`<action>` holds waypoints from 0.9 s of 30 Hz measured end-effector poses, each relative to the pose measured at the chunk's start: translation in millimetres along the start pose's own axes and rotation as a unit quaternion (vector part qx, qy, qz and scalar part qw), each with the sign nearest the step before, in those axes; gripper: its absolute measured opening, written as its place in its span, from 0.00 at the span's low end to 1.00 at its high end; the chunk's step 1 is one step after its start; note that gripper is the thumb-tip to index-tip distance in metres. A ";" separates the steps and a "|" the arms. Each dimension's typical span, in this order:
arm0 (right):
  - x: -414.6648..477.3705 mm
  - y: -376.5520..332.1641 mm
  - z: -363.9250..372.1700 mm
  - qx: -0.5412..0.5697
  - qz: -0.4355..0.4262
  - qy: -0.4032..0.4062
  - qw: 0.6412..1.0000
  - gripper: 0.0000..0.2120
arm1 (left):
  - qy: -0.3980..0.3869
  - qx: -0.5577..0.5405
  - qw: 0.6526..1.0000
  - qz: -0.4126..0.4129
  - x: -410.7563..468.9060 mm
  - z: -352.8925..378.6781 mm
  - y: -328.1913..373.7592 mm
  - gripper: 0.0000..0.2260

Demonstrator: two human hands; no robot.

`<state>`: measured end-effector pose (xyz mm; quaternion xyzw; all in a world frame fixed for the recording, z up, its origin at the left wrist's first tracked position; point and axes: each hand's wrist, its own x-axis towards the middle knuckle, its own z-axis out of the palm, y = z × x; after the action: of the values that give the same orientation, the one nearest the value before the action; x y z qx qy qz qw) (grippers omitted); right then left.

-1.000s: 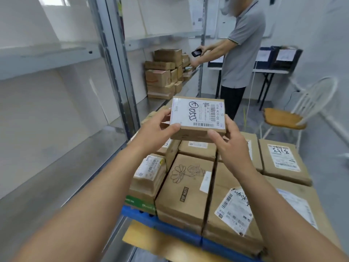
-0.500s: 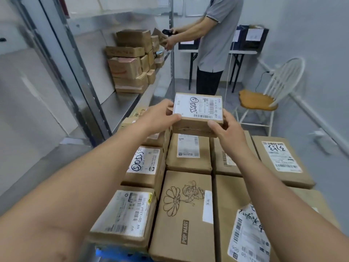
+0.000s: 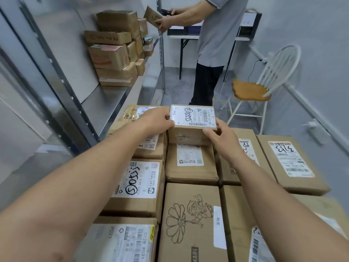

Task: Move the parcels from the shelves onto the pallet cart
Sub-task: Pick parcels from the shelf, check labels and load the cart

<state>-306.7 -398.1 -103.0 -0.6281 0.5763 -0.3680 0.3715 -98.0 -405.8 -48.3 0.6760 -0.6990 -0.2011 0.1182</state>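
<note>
The small labelled parcel (image 3: 192,118) is at the far edge of the load, label up, on or just above the brown parcel (image 3: 190,167) beneath it; I cannot tell whether it is fully in contact. The left hand (image 3: 156,120) pinches its left edge and the right hand (image 3: 221,135) grips its near right corner, so both are grasping the box. To place it well, I judge it should go down flat, squared with its neighbours' edges, and be let go only once it sits steady, back from the far drop. The pallet cart itself is hidden under the packed boxes. More parcels (image 3: 115,50) sit on the shelf (image 3: 113,99). A person (image 3: 217,35) behind is cut off at the top; most label print is unreadable.
</note>
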 end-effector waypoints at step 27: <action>-1.0 -10.8 -10.6 -0.182 -0.055 0.009 0.982 0.22 | 0.025 0.130 0.991 0.019 -20.3 1.8 21.0 0.16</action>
<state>-311.3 -396.9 -88.6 -0.7126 0.6015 -0.2824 0.2253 -116.5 -385.3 -38.5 0.6773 -0.7286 -0.0894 0.0502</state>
